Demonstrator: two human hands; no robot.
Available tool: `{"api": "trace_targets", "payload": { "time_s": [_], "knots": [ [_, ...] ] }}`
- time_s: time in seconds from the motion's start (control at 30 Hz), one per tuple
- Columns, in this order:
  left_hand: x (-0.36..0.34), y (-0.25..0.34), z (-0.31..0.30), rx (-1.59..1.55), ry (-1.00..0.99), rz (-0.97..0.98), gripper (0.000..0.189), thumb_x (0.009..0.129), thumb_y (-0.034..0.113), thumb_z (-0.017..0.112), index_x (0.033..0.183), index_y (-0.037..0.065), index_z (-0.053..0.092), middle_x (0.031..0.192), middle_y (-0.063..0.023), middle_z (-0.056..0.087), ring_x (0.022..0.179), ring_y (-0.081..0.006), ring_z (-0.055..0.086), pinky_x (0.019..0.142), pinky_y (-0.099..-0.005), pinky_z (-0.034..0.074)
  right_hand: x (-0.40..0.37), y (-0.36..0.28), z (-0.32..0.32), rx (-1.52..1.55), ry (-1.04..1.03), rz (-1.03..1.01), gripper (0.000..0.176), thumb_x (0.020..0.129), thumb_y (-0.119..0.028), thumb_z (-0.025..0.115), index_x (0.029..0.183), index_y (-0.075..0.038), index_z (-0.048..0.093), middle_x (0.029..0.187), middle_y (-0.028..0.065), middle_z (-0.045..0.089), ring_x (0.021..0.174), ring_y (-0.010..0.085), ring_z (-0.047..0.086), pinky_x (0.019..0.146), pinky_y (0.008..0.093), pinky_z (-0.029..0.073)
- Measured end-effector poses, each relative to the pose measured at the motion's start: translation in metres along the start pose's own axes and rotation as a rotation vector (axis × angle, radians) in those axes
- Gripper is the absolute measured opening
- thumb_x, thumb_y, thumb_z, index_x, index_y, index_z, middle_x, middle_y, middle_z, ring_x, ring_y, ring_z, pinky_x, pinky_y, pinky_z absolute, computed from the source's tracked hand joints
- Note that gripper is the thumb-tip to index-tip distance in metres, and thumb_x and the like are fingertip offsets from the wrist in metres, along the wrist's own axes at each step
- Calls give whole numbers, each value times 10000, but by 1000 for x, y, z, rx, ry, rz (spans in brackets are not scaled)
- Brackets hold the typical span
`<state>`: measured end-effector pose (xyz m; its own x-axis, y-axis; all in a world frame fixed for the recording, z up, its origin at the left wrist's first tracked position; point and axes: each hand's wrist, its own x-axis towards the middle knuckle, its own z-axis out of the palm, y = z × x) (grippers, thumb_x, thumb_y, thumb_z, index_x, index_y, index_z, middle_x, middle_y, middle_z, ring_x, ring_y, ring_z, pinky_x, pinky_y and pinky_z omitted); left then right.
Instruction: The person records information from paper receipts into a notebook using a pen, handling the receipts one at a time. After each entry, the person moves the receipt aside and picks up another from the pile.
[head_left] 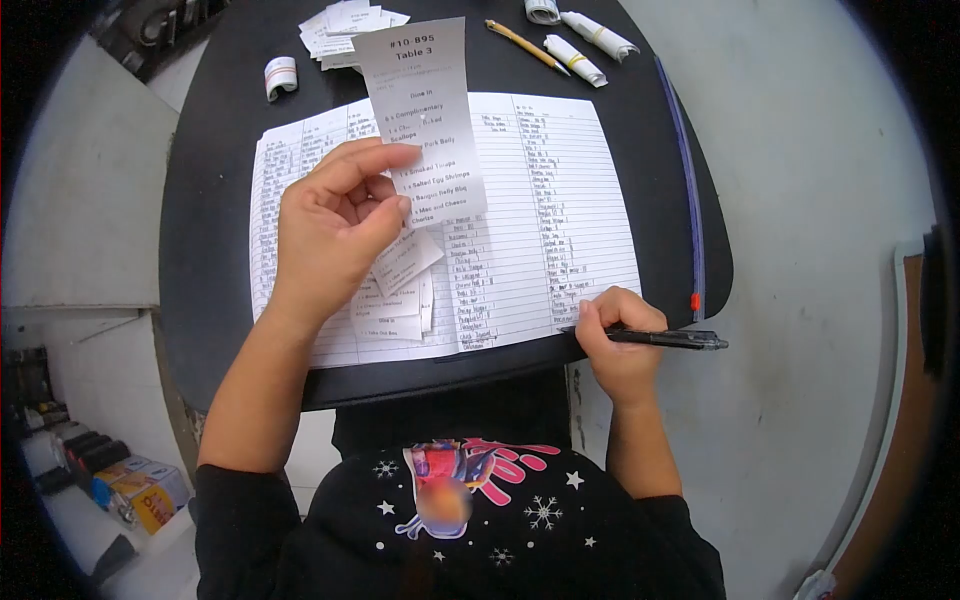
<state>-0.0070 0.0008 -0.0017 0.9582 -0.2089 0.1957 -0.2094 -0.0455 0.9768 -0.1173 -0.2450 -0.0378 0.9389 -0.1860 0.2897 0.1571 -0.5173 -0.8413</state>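
Between the thumb and fingers of my left hand (345, 205) is a printed order slip (425, 85), held up above the notebook; its top reads "#10-895 Table 3". My right hand (622, 345) grips a black pen (680, 339), its tip at the lower right of the page. The open lined notebook (510, 215) carries columns of handwriting on both pages. Under my left hand, more order slips (395, 310) lie stacked on the left page, partly hidden by the hand and the raised slip.
The black table (210, 190) has a rounded outline. At its far side are a pile of slips (345, 25), a rolled slip (281, 77), a yellow pen (527, 47) and paper rolls (600, 36). A blue zip pouch (683, 180) lies along the right edge. Boxed goods (145, 490) stand lower left.
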Motion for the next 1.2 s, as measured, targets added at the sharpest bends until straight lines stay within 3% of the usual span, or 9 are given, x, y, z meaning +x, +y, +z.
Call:
{"api": "trace_targets", "payload": {
  "time_s": [0.63,1.2],
  "knots": [
    [0,-1,0,-8,4,3,327,724,-102,580,1038,-34,637,1095,-83,554,775,-54,515,701,-164,473,2,2,-2,-9,9,-82,285,704,57,631,552,-31,407,514,54,458,445,126,413,439,258,317],
    [0,-3,0,-6,1,13,335,719,-100,586,1043,-30,639,1095,-78,555,777,-53,510,696,-164,463,2,2,-3,9,27,-39,295,708,48,637,544,-26,404,504,36,430,453,108,386,445,261,309]
  ]
}}
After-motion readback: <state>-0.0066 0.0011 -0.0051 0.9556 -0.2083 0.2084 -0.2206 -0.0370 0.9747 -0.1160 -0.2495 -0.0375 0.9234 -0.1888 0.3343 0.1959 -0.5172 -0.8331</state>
